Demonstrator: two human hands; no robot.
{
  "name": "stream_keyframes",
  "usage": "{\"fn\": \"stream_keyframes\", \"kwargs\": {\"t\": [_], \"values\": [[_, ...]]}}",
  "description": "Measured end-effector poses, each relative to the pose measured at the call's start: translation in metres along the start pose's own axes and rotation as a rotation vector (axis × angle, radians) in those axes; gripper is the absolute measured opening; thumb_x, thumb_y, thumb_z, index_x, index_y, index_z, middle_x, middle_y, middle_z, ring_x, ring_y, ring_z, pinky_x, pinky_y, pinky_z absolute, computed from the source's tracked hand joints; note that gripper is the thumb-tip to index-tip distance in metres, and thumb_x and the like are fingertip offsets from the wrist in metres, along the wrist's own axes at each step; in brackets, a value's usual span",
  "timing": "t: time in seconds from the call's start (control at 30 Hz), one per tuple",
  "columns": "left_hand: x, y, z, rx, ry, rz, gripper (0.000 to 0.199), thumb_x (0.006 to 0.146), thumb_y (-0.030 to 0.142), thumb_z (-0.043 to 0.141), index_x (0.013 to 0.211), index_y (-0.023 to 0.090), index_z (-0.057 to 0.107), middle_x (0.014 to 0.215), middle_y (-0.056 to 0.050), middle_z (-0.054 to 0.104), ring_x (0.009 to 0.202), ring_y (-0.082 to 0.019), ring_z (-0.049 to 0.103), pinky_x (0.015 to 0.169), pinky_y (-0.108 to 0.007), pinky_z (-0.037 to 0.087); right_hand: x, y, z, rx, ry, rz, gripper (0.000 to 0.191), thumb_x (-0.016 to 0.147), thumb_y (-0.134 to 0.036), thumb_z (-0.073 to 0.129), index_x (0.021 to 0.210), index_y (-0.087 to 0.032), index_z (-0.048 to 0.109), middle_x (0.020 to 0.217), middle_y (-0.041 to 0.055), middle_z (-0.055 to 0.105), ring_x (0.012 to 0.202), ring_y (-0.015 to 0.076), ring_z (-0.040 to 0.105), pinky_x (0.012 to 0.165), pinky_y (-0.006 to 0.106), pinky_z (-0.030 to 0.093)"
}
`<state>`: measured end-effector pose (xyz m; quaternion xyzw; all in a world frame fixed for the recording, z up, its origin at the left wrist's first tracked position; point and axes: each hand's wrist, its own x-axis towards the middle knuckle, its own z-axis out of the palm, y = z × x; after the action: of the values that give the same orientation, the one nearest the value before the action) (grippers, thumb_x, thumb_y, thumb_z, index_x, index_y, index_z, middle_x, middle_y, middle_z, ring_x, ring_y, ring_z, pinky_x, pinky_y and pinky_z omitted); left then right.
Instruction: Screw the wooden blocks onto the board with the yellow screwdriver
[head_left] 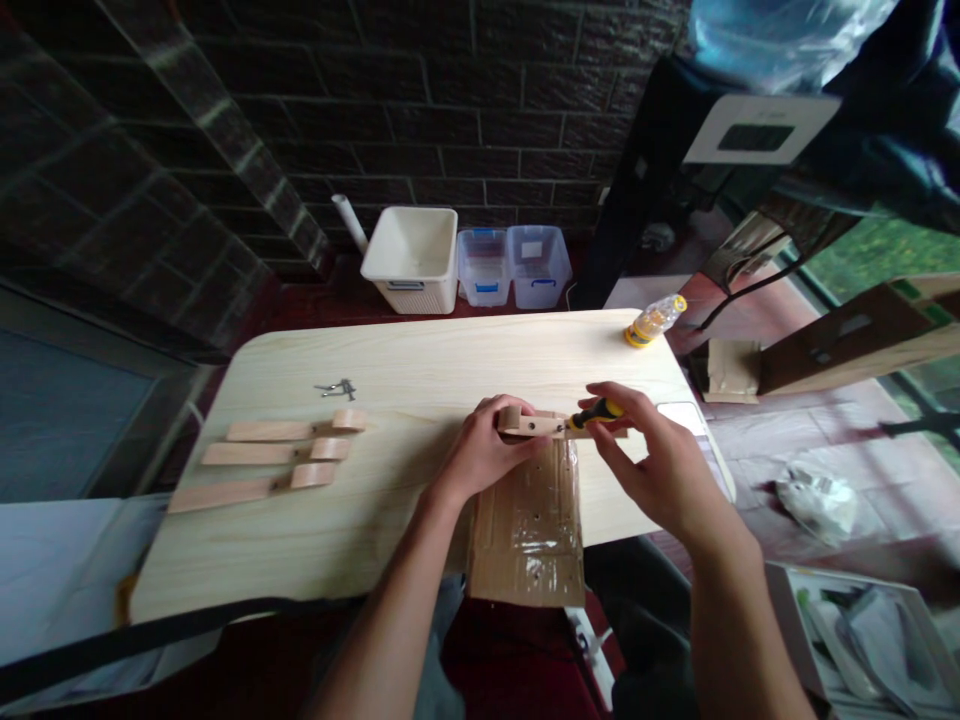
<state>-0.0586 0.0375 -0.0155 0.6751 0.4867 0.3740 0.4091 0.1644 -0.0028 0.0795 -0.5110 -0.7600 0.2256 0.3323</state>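
My left hand (491,445) grips a light wooden piece (534,425) with a rounded block at its left end, holding it over a taped cardboard sheet (525,530). A dark hole shows in the wood. My right hand (649,450) has its fingers around a yellow and black screwdriver (598,412), whose tip meets a screw on the piece's upper face. The cardboard hangs over the table's front edge. On the left lie three similar wooden pieces (259,453), each with a curved block at its right end. Behind them is a small pile of screws (341,388).
A clear bottle-shaped container with yellow ends (655,321) stands at the table's (420,350) back right corner. A flat white-edged object (686,418) lies near the right edge. Beyond the table are a cream bin (416,250) and two clear bins (538,265).
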Motion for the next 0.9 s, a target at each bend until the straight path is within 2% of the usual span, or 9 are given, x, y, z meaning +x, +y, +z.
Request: {"fn": "stream_keyframes", "kwargs": {"t": [0.33,0.53,0.7,0.9], "values": [[-0.007,0.011,0.0,-0.017,0.027,-0.053,0.033,0.074,0.042,0.08,0.095,0.021,0.066,0.092,-0.002,0.07,0.082,-0.017,0.063,0.074,-0.026,0.049,-0.003,-0.001,-0.003,0.049,0.029,-0.01,0.032,0.098,-0.026,0.058,0.13,-0.024,0.056,0.109,0.0078,0.073,0.083,0.0182,0.074,0.073,0.029,0.062],[-0.01,0.015,0.003,-0.034,0.06,-0.073,0.034,0.074,0.044,0.08,0.092,0.02,0.065,0.091,-0.002,0.069,0.082,-0.017,0.062,0.074,-0.025,0.048,0.001,0.003,-0.003,0.133,-0.001,-0.032,0.033,0.098,-0.027,0.057,0.131,-0.023,0.055,0.111,0.0083,0.072,0.086,0.018,0.074,0.078,0.031,0.061],[-0.012,0.015,0.004,-0.068,0.067,-0.074,0.036,0.074,0.046,0.08,0.093,0.019,0.065,0.093,-0.002,0.069,0.084,-0.017,0.062,0.077,-0.026,0.049,0.005,0.002,-0.008,0.15,-0.016,-0.033,0.036,0.097,-0.025,0.057,0.132,-0.025,0.054,0.109,0.0074,0.072,0.084,0.0176,0.073,0.076,0.031,0.061],[-0.012,0.013,0.004,-0.074,0.053,-0.071,0.037,0.074,0.046,0.08,0.093,0.019,0.064,0.089,-0.002,0.067,0.079,-0.016,0.06,0.072,-0.025,0.047,0.004,-0.002,-0.008,0.177,-0.023,-0.035,0.035,0.097,-0.023,0.056,0.131,-0.025,0.055,0.112,0.0079,0.07,0.089,0.0177,0.073,0.077,0.03,0.061]]}}
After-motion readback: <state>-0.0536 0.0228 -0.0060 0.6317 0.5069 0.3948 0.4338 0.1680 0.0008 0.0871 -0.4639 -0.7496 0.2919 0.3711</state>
